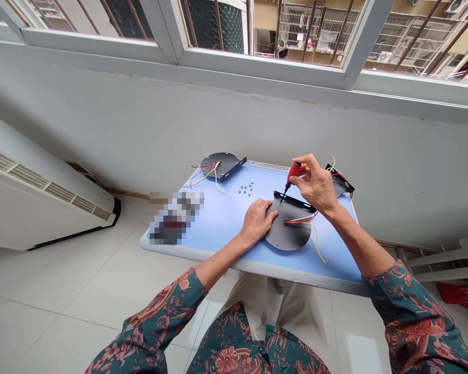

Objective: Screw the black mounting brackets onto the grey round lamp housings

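Observation:
A screwdriver (pixel 294 171) with a red and black handle is gripped near its top by my right hand (pixel 315 184). Its dark shaft slants down to a screw (pixel 280 203) near the bracket edge of a round dark metal plate (pixel 292 236). My left hand (pixel 257 221) grips this plate at its left rim, with the thumb on top and the other fingers partly hidden. A black slotted bracket (pixel 296 200) runs along the plate's far side. Red, white and yellow wires (pixel 302 222) come out of a hole near its middle. Several loose small screws (pixel 246 188) lie left of the bracket.
Another round plate with bracket and wires (pixel 220 165) lies at the table's far left corner. A third bracketed piece (pixel 341 182) is behind my right wrist. A blurred patch (pixel 175 218) covers the table's left side. The wall and window (pixel 257 62) stand beyond the blue table (pixel 214 228).

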Tool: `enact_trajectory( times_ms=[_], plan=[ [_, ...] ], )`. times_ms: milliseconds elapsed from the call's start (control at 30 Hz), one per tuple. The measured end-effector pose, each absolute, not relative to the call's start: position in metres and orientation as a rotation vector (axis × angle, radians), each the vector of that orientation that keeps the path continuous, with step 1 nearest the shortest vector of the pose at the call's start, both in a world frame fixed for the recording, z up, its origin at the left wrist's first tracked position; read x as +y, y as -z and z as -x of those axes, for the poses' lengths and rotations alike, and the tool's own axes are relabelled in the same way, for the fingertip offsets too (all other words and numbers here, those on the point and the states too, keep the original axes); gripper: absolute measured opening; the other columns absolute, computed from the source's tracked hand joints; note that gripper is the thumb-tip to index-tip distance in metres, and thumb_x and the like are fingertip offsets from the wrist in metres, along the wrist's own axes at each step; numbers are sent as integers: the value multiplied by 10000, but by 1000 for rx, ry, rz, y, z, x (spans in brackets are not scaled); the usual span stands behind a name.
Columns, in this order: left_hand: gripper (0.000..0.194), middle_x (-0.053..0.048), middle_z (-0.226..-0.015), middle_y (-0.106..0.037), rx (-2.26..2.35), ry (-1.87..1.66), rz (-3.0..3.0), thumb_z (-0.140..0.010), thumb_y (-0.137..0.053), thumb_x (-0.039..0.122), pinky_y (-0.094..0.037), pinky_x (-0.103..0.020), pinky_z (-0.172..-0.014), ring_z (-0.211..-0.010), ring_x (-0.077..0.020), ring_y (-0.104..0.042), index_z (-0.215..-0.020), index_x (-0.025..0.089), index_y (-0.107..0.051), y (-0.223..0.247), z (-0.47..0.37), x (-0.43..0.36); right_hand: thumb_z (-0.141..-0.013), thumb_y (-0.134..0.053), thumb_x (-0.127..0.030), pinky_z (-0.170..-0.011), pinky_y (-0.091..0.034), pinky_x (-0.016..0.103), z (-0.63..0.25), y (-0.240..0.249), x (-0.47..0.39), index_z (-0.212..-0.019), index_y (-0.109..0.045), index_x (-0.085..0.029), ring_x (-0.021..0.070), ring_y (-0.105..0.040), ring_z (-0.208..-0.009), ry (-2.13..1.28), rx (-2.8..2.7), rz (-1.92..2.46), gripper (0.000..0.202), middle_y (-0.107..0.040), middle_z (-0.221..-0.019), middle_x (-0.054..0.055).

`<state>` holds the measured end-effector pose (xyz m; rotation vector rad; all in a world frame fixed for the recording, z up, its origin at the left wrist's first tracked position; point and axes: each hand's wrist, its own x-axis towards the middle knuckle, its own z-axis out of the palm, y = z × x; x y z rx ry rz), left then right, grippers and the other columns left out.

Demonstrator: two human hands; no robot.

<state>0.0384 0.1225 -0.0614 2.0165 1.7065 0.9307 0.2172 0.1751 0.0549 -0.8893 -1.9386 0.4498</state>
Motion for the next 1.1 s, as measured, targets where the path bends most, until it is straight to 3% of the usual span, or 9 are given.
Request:
enact_trajectory(
  times_ms=[233, 500, 633, 800, 933, 1100],
  plan=[
    [252, -87, -1082, -703, 1236, -790, -2251, -967, -632, 304, -494, -392, -997, -1072, -257, -633, -1185, 199, -703, 54, -36, 153, -809, -650, -132, -721, -562, 338, -218, -63, 157, -1050, -569, -249, 196, -687, -777, -198, -2064, 972, 280, -693, -855, 4],
    [236, -76, -1076, -719, 809, -596, -2339, -931, -651, 214, -488, -361, -1006, -1042, -228, -637, -1147, 212, -747, 32, -57, 188, -833, -655, -203, -701, -514, 338, -251, -57, 133, -1037, -556, -239, 201, -649, -707, -23, -1854, 1209, 230, -685, -841, 17],
    [265, -90, -1084, -717, 1057, -647, -2351, -883, -629, 89, -474, -412, -1054, -1082, -252, -634, -1090, 199, -753, 26, -80, 182, -845, -641, -212, -700, -502, 338, -265, -54, 128, -1034, -534, -247, 207, -640, -715, -5, -1800, 1265, 220, -685, -839, 15],
    [390, -90, -1199, -688, 1420, -1233, -1966, -921, -459, 18, -500, -395, -1074, -1167, -224, -629, -1192, 205, -668, 36, -120, 141, -854, -617, -218, -704, -481, 336, -268, -52, 131, -1011, -518, -251, 197, -593, -676, 40, -1817, 1275, 189, -664, -812, 9],
    [377, -51, -1125, -723, 1405, -1192, -1876, -909, -438, -10, -522, -359, -1031, -1102, -202, -657, -1077, 235, -671, 41, -133, 124, -834, -612, -211, -700, -465, 339, -265, -52, 139, -988, -513, -251, 197, -553, -653, 104, -1851, 1269, 187, -612, -757, -5],
    [260, -36, -1068, -769, 1381, -1064, -1937, -899, -569, 35, -509, -356, -991, -1062, -231, -662, -985, 237, -707, 34, -130, 127, -801, -625, -196, -695, -484, 336, -272, -55, 151, -969, -496, -254, 189, -570, -657, -18, -1904, 1176, 219, -625, -777, -6]
  ],
)
